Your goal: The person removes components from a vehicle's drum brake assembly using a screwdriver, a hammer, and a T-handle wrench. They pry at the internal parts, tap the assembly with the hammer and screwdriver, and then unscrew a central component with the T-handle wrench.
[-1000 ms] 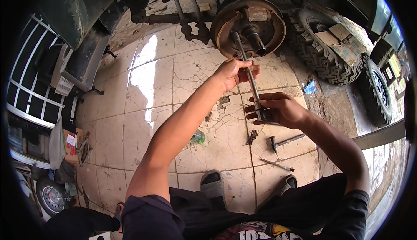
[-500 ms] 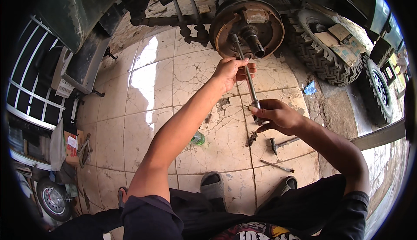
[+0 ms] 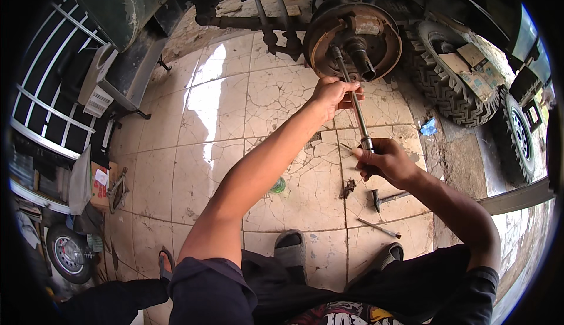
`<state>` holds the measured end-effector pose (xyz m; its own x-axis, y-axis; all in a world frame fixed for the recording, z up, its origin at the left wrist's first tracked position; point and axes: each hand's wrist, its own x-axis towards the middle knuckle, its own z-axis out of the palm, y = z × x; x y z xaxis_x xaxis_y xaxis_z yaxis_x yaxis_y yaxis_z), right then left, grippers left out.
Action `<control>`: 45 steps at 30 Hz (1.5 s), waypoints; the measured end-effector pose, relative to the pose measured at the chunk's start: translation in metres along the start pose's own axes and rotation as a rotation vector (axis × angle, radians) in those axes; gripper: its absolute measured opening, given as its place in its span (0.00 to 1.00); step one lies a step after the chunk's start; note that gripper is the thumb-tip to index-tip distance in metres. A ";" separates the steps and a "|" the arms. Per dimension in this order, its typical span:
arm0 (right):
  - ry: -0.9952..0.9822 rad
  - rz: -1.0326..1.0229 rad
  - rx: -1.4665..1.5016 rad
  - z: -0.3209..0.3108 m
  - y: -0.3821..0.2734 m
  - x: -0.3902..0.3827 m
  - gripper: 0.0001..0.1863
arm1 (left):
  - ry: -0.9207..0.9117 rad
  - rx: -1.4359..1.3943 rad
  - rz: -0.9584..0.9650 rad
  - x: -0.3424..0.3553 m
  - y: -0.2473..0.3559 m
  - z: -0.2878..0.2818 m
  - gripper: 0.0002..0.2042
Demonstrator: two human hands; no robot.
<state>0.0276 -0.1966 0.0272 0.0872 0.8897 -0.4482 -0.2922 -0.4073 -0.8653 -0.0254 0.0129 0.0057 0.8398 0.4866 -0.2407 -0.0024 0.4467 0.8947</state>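
A long steel socket extension bar (image 3: pixel 360 119) slants from a rusty brake backing plate (image 3: pixel 318 46) down toward me. Its far end meets the plate just left of the protruding spindle (image 3: pixel 359 57). My left hand (image 3: pixel 336 97) is closed around the bar's upper part, close below the plate. My right hand (image 3: pixel 389 161) wraps around the bar's near end, where a thicker shiny collar shows. What its fingers cover there is hidden. On the tiles below lie a hammer (image 3: pixel 389 198), a thin brush-like tool (image 3: pixel 379 228) and a small dark metal part (image 3: pixel 349 188).
Chunky tyres (image 3: pixel 452 84) with cardboard on top lie at the right, beside another wheel (image 3: pixel 517 128). A green bottle (image 3: pixel 278 185) is partly behind my left forearm. A metal beam (image 3: pixel 517 197) juts in at right. Another person's sandalled foot (image 3: pixel 166 262) is at lower left.
The scene has shifted rightward in the view. My right hand has turned at the bar's near end, its fingers now curled more tightly. My left hand keeps its hold.
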 end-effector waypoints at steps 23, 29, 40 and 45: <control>-0.051 -0.039 0.138 0.002 -0.001 -0.003 0.24 | -0.216 0.015 -0.125 0.000 0.013 -0.017 0.10; 0.007 -0.043 0.095 -0.003 0.002 0.000 0.24 | -0.015 0.153 -0.041 -0.006 0.009 -0.005 0.10; -0.103 -0.032 -0.037 -0.017 0.005 0.009 0.22 | -0.196 0.048 -0.128 -0.005 0.022 -0.019 0.11; -0.077 -0.033 0.125 -0.002 0.009 0.004 0.25 | 0.002 0.261 -0.031 -0.009 0.014 -0.004 0.08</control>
<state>0.0274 -0.1974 0.0177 0.0270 0.9171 -0.3977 -0.4075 -0.3532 -0.8421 -0.0353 0.0172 0.0188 0.8363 0.4774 -0.2696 0.1632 0.2527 0.9537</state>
